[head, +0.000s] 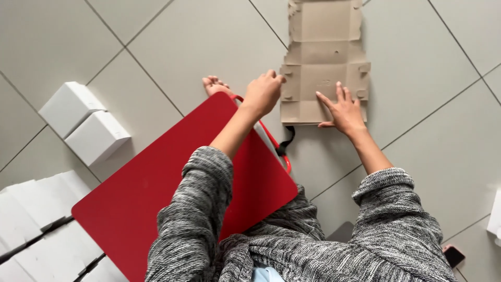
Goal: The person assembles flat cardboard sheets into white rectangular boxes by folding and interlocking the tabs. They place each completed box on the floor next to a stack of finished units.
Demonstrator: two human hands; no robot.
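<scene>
Honestly, left hand curls on the flat cardboard blank's left edge, right hand lies spread flat near its bottom edge; with neither hand gripping it, I reckon a crooked fold could tear those tabs.

The head camera is looking straight down from close above at the floor, taking in both arms

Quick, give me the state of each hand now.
Left hand: fingers curled at the flat cardboard sheet edge.
Right hand: open, pressed flat on it.
</scene>
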